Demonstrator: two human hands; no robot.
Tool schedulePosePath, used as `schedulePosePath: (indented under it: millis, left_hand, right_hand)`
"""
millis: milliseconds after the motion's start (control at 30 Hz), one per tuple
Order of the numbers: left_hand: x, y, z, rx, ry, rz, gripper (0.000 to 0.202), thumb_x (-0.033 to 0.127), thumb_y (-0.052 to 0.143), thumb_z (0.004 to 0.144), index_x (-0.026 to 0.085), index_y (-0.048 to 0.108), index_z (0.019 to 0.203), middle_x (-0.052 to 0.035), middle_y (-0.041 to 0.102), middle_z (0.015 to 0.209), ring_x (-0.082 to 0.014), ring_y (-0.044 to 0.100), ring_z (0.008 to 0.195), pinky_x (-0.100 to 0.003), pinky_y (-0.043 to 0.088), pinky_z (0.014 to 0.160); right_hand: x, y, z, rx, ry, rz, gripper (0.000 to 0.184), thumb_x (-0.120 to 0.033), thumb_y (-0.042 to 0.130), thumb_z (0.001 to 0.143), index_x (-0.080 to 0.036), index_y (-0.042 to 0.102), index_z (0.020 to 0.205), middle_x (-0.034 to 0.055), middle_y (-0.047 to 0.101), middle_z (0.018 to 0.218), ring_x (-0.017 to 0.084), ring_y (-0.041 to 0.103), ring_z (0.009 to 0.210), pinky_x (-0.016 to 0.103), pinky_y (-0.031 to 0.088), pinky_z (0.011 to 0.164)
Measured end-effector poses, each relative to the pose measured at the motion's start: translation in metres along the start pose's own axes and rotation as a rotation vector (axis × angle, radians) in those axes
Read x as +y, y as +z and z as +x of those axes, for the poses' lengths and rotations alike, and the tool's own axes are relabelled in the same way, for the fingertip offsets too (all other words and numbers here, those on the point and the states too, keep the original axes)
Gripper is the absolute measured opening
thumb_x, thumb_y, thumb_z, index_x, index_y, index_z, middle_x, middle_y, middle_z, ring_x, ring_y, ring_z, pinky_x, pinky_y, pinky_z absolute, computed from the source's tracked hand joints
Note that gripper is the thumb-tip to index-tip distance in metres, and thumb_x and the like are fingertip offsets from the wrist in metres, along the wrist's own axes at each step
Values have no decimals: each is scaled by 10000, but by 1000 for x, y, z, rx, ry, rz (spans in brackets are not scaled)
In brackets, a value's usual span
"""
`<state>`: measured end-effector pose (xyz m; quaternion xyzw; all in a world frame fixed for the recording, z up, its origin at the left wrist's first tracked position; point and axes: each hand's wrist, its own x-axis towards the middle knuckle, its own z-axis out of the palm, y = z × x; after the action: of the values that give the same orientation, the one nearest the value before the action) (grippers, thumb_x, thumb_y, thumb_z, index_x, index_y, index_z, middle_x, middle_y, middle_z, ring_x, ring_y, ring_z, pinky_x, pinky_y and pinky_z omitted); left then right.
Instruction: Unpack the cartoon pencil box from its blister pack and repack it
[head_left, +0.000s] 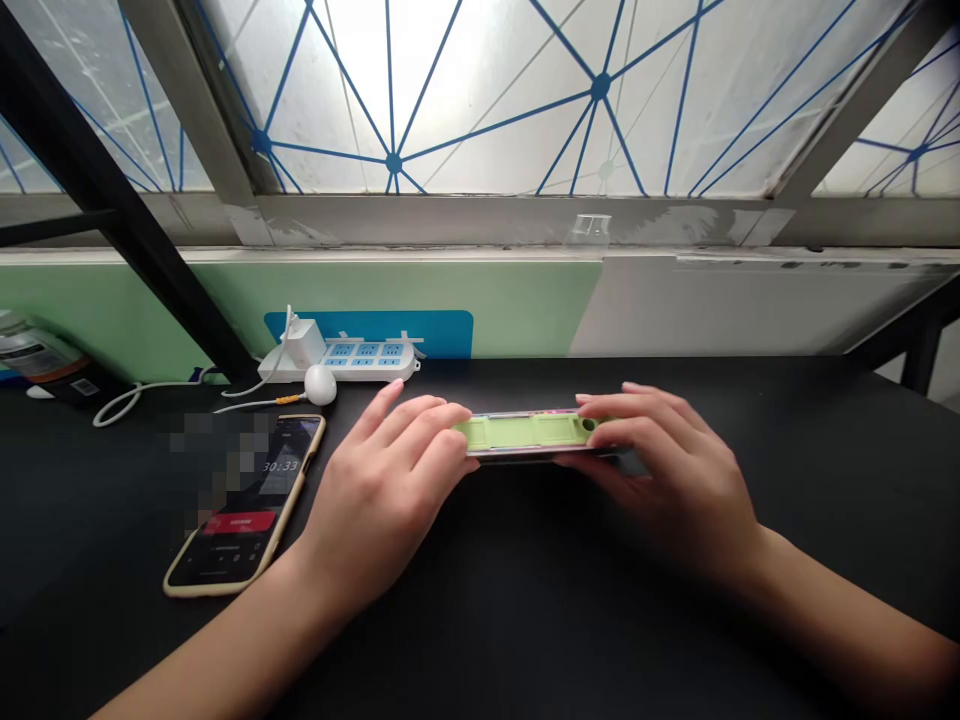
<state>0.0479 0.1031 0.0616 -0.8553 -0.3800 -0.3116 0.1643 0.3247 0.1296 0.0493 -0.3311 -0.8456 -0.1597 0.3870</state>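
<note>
Both hands hold a slim, long box (pixel 529 432) above the black desk, one at each end. Its lime-green face has shallow recessed panels and a dark round hole near the right end. Thin multicoloured edges show along its top. My left hand (pixel 394 470) is closed on the left end, fingers over the top and thumb below. At the other end, my right hand (pixel 671 460) grips with fingers on top and the thumb underneath. The fingers cover both ends of the box, so its exact kind cannot be made out.
A phone (pixel 244 510) in a pale case lies left of my left forearm. Behind it are a white power strip (pixel 367 355) with a plugged-in charger, a round white plug-like piece (pixel 320 385) and cables. A bottle (pixel 45 350) lies far left. Black frame bars flank the desk.
</note>
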Motion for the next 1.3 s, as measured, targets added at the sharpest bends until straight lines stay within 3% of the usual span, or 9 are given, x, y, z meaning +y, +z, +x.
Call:
schedulePosePath:
  millis: [100, 200, 300, 367, 467, 533, 933, 1200, 1300]
  left_hand:
    - [1, 5, -3, -138, 30, 37, 171, 108, 478, 1006, 197, 612, 950, -97, 678, 1347, -258, 621, 1254, -494, 401, 1150]
    - [0, 11, -5, -248, 47, 39, 155, 107, 491, 971, 175, 629, 957, -115, 678, 1333, -305, 636, 1205, -501, 485, 1052]
    - [1, 14, -5, -336, 55, 3, 152, 137, 567, 913, 181, 630, 1045, -103, 685, 1283, -328, 641, 1131, -509, 529, 929]
    - [2, 14, -4, -361, 37, -31, 275, 230, 624, 918, 182, 599, 1188, -110, 672, 1288, -330, 629, 1119, -512, 526, 909]
    - [0, 14, -3, -393, -22, -78, 565, 481, 669, 918, 166, 517, 1363, -136, 643, 1329, -337, 601, 1154, -517, 502, 955]
    - [-5, 15, -3, -431, -58, -88, 636, 554, 645, 917, 158, 502, 1394, -149, 617, 1367, -344, 574, 1203, -516, 477, 998]
    - [-16, 21, -7, -521, -180, -171, 625, 525, 646, 898, 191, 507, 1408, -145, 579, 1390, -341, 522, 1270, -506, 423, 1055]
    - [-16, 24, -7, -543, -164, -165, 648, 478, 701, 854, 204, 509, 1409, -134, 576, 1360, -338, 518, 1237, -512, 415, 1054]
    - [-16, 23, -6, -558, -161, -163, 659, 484, 692, 861, 199, 496, 1423, -137, 564, 1375, -337, 505, 1251, -513, 410, 1063]
  right_hand:
    - [-7, -1, -3, -117, -36, -19, 115, -191, 642, 931, -269, 571, 886, 64, 729, 1115, 249, 696, 929, 424, 544, 860]
    - [-10, 5, -4, -194, -131, -49, 109, -162, 609, 927, -239, 570, 860, 103, 721, 1065, 261, 663, 860, 421, 537, 782]
    - [-10, 13, -6, -251, -208, -25, 64, -191, 611, 929, -196, 588, 987, 132, 718, 1035, 277, 620, 829, 426, 528, 719]
    - [-8, 16, -7, -283, -227, -6, 215, -238, 612, 936, -158, 578, 1134, 146, 712, 1065, 287, 598, 841, 433, 525, 708]
    - [-6, 19, -9, -350, -249, 22, 357, -244, 618, 928, -138, 551, 1263, 142, 703, 1110, 289, 586, 892, 442, 524, 771]
    - [-6, 20, -10, -390, -275, 42, 369, -210, 611, 915, -148, 558, 1275, 129, 702, 1120, 286, 586, 918, 440, 515, 809]
    - [-8, 17, -5, -503, -219, 179, 425, -140, 564, 885, -179, 576, 1308, 135, 661, 1260, 289, 604, 1092, 453, 499, 927]
    - [-8, 15, -7, -533, -90, 334, 415, -372, 635, 936, -207, 565, 1311, 167, 602, 1387, 297, 565, 1276, 481, 468, 1042]
    - [-1, 18, -7, -564, -12, 268, 577, -418, 672, 903, -190, 487, 1400, 192, 552, 1457, 338, 495, 1369, 558, 407, 1103]
